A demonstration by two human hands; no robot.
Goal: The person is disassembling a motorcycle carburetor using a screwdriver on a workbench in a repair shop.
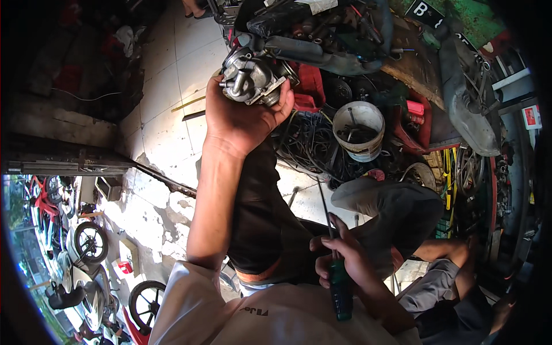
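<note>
While the left hand (244, 123) is positioned palm up at the upper centre of the frame, its thumb and fingers are spread to the width of a grey metal carburettor-like part (248, 79), cradling it from below. At the lower right of centre, the right hand (352, 251) has its fingers curled around a screwdriver (340, 290), shaft directed upward, green handle extending below the grip. A white bucket (368, 148) stands right of the metal part, beside tangled black cables (307, 138). Dark lettering marks the light shirt (201, 307), lower centre; a black plate (424, 12), upper right, bears white characters; a red-and-white label (532, 117), right edge, is too small to read.
</note>
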